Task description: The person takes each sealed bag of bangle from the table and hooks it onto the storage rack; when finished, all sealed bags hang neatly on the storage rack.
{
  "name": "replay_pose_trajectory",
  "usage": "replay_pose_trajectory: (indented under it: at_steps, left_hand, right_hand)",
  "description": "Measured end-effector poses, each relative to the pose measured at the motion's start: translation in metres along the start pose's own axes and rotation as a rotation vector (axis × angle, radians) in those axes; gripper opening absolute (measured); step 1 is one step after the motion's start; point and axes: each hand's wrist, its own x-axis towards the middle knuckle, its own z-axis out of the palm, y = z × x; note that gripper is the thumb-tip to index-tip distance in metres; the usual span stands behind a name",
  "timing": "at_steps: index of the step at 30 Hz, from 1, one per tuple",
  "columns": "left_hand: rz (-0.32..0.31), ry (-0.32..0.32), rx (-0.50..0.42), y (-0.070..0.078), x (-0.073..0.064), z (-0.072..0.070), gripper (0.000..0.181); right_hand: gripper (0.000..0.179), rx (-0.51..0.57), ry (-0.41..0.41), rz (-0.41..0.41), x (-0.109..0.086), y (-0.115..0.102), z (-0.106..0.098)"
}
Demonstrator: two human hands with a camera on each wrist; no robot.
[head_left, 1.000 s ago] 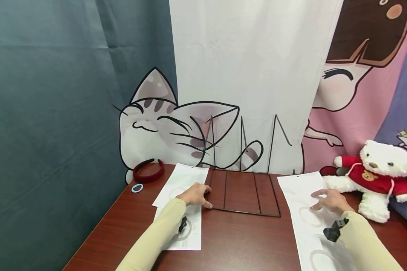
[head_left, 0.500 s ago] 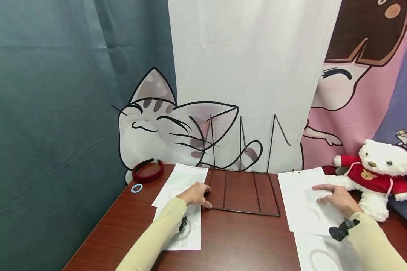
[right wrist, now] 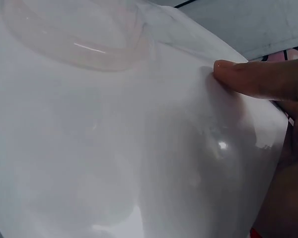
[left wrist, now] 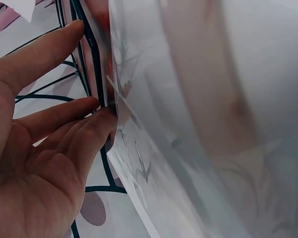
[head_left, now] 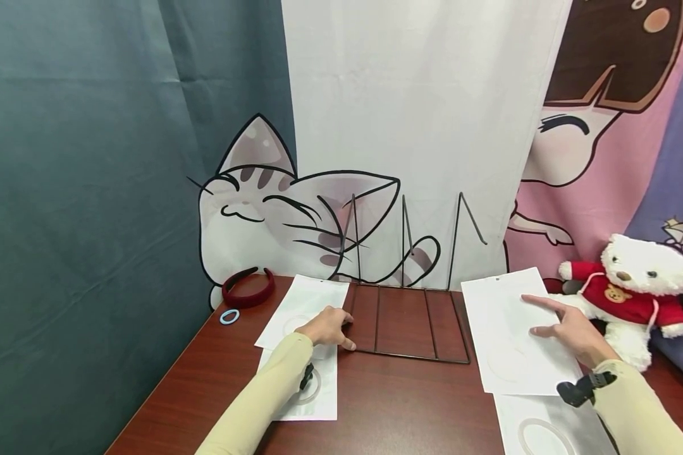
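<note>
My left hand rests beside the left edge of a dark wire rack, fingertips right at its wire. Its thumb and fingers are spread apart. A flat white plastic packet lies under that hand, overlapping another packet that shows a pale ring. My right hand grips the right side of an upper white packet. In the right wrist view one finger lies over its face, the others partly hidden behind it. A pale ring shows in this packet.
A dark red headband and a light blue ring lie at the table's back left. Another packet with a ring lies at front right. A white teddy bear in a red top sits right of the right hand. Printed curtains hang behind.
My right hand has moved right, and the upper right packet has shifted up and left and turned, uncovering more of the packet below. The left hand and rack stay put.
</note>
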Motion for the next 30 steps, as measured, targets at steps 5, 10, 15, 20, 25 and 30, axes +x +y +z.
replay_pose_trajectory:
  at_steps: [5, 10, 15, 20, 25, 30]
  left_hand:
    - [0.005, 0.008, 0.003, 0.0, 0.001, 0.0, 0.062]
    - [-0.003, 0.004, 0.013, 0.0, 0.001, -0.001, 0.063]
    - [-0.013, -0.002, 0.013, 0.001, 0.002, -0.002, 0.064]
    - [-0.012, -0.003, 0.015, 0.001, 0.002, -0.001, 0.063]
    - [-0.009, 0.004, 0.022, 0.002, 0.002, -0.001, 0.062]
    - [-0.009, 0.004, 0.022, 0.001, 0.003, -0.001, 0.062]
  right_hand:
    - [0.087, -0.036, 0.021, -0.035, -0.002, -0.006, 0.0]
    - [0.084, -0.032, 0.048, -0.053, -0.005, -0.009, -0.001]
    - [0.081, -0.044, 0.084, -0.068, -0.009, -0.011, -0.003]
    - [0.077, -0.029, 0.095, -0.057, -0.012, -0.014, -0.002]
    - [0.071, 0.0, 0.114, -0.041, -0.015, -0.017, 0.001]
    - [0.064, 0.033, 0.161, -0.038, -0.017, -0.015, 0.002]
